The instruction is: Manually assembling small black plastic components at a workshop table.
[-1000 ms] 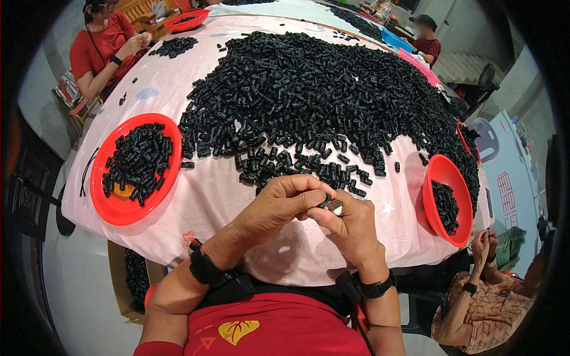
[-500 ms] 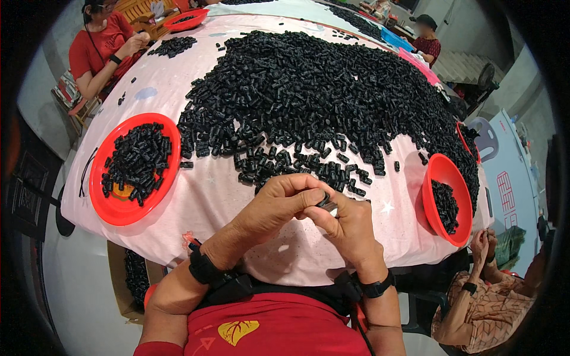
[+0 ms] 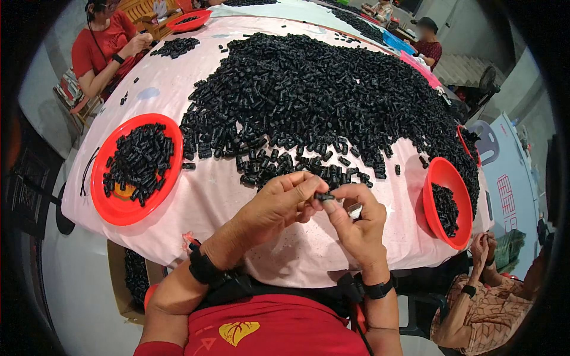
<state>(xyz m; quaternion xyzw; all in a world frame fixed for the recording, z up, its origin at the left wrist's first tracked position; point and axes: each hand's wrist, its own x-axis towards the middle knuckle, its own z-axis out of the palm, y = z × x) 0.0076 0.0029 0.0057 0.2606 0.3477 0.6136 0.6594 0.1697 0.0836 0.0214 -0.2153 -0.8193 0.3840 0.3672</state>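
Over the near side of the table, my left hand [image 3: 284, 200] pinches one end of a small black plastic part [image 3: 323, 196] between thumb and fingertips. My right hand [image 3: 361, 224] has its thumb and index finger on the part's other end. A pale, shiny flat piece [image 3: 355, 210] shows inside the curled fingers of the right hand; its kind is too covered to tell. Just beyond both hands lie loose black parts [image 3: 285, 163] of the same sort, spilling from a large dark heap [image 3: 309, 83].
A red plate [image 3: 101, 202] with black parts stands at the left, a red bowl [image 3: 432, 222] with more at the right. The pink tablecloth [image 3: 285, 255] covers the table. Co-workers sit at far left, far right and near right. A cardboard box [image 3: 122, 285] stands low at left.
My hands have drawn slightly apart, the right one shifting right and down. The black part now shows more plainly between the fingertips, and the pale piece shows in the right hand.
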